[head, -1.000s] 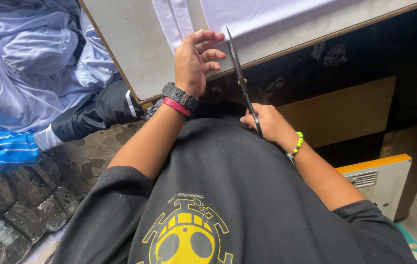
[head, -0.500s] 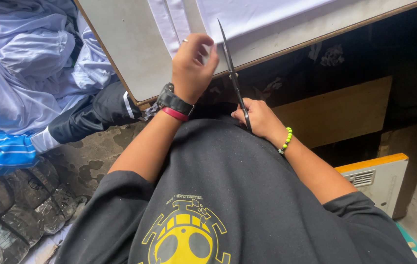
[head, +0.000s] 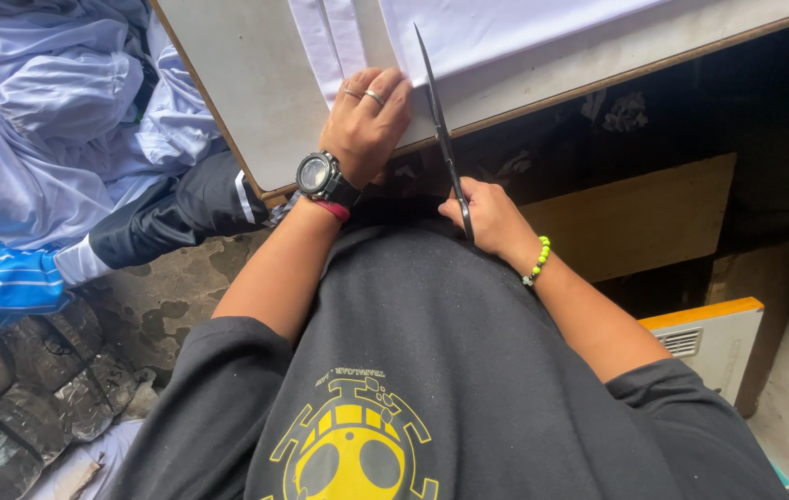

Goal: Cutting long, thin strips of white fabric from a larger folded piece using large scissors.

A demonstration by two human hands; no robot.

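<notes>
left hand [head: 366, 125] has flattened on the white cloth [head: 505, 32] at the counter [head: 246, 102] edge; right hand [head: 491, 218], grip clenched on scissors [head: 441, 139], has advanced, cut lined up.

The left hand [head: 368, 120] is lying palm down, knuckles up, fingers [head: 385, 88] curling toward twelve o'clock, two of them wearing rings. Its wrist is wearing a black watch and a pink band, the forearm running back toward seven o'clock. The right hand [head: 491, 218] is closing in a grip, its wrist wearing a green bead bracelet, forearm trailing toward four o'clock.
</notes>
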